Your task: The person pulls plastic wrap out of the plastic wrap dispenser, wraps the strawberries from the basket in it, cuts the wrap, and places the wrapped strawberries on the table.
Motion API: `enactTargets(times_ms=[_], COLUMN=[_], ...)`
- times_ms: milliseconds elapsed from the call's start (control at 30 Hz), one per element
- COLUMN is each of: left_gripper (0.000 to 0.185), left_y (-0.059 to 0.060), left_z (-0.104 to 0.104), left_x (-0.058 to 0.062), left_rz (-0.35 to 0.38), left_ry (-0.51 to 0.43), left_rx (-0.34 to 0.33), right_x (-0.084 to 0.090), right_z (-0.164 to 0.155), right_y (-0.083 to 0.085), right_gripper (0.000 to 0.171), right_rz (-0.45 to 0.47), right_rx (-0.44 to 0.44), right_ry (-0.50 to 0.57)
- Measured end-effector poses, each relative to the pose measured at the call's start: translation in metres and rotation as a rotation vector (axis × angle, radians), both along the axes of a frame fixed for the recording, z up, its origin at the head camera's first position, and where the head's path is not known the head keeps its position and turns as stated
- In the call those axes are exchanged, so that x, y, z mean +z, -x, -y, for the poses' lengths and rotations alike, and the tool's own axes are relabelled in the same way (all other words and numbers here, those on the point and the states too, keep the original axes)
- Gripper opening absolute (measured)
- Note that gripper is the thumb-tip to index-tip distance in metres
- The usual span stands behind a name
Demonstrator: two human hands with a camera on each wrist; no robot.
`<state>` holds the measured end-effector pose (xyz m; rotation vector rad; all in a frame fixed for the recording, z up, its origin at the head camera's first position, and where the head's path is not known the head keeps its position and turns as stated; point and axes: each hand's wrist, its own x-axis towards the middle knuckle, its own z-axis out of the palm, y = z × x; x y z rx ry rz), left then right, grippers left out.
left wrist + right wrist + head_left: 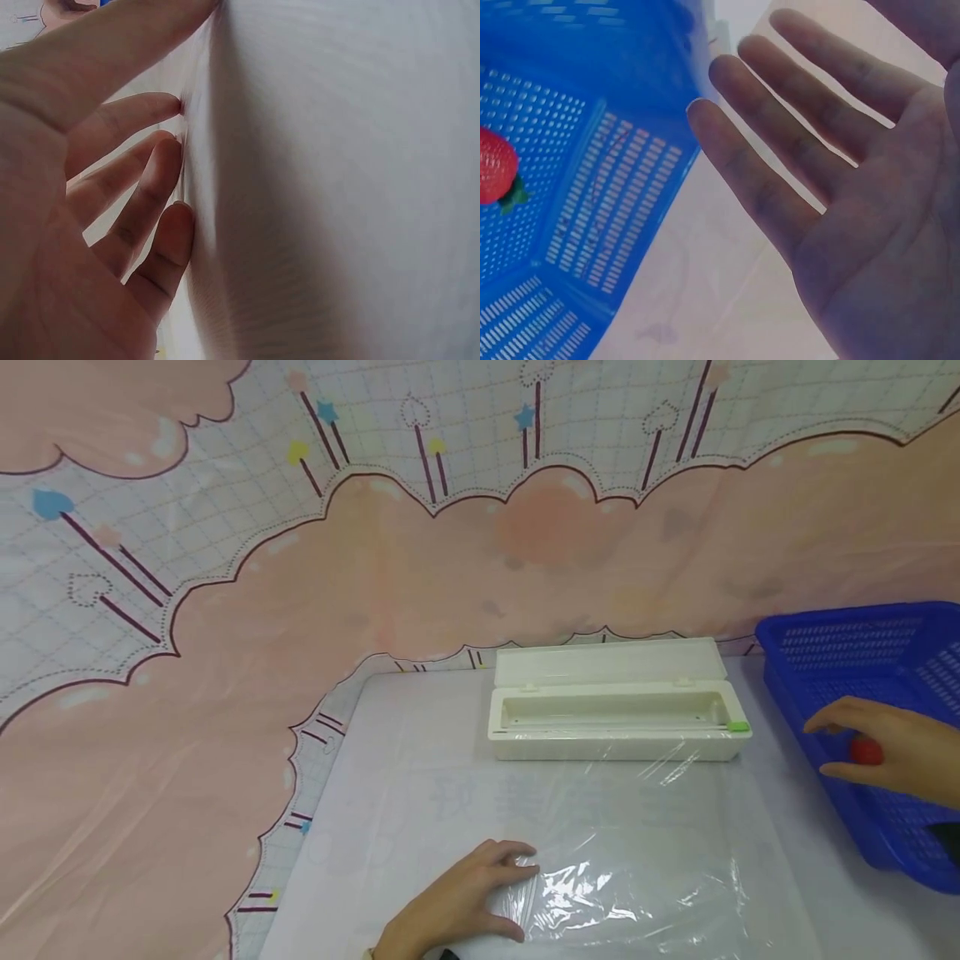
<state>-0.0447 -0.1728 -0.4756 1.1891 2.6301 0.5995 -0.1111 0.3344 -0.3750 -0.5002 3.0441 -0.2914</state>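
My left hand (468, 897) lies flat with spread fingers on the near left edge of a clear cling film sheet (645, 852) pulled out over a white mat (390, 752). In the left wrist view the left hand's fingers (142, 195) press on the white surface. The film runs from a white dispenser box (615, 718) with its lid up and a green slider (738, 726) at its right end. My right hand (888, 747) hovers over a blue basket (847, 647), fingers straight and holding nothing (810, 150). A red strawberry (866, 750) (495, 174) lies in the basket (607, 195).
The table is covered by a pink and white patterned cloth (225, 693) that also rises behind as a backdrop. The basket stands at the right edge of the mat, close beside the dispenser box.
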Motion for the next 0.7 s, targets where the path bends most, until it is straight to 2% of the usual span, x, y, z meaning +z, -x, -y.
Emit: enactTargets(times_ms=[100, 233, 333, 400, 700], left_gripper=[0.071, 0.072, 0.071, 0.071, 0.071], left_y=[0.0, 0.001, 0.001, 0.001, 0.001], left_z=[-0.002, -0.004, -0.005, -0.005, -0.005], left_x=[0.0, 0.001, 0.002, 0.002, 0.003], left_rz=[-0.008, -0.016, -0.017, -0.015, 0.003], left_ry=[-0.001, 0.003, 0.006, 0.007, 0.015], left_rx=[-0.011, -0.018, -0.019, -0.016, -0.003], right_x=[-0.004, -0.012, -0.016, -0.017, -0.015], right_z=[-0.009, -0.022, -0.032, -0.038, -0.052], right_y=[0.0, 0.003, 0.008, 0.011, 0.021], right_gripper=[0.048, 0.054, 0.057, 0.057, 0.049], right_rz=[-0.082, -0.27, -0.344, -0.334, -0.143], right_rx=[0.006, 0.057, 0.079, 0.072, -0.024], right_ry=[0.022, 0.072, 0.109, 0.125, 0.135])
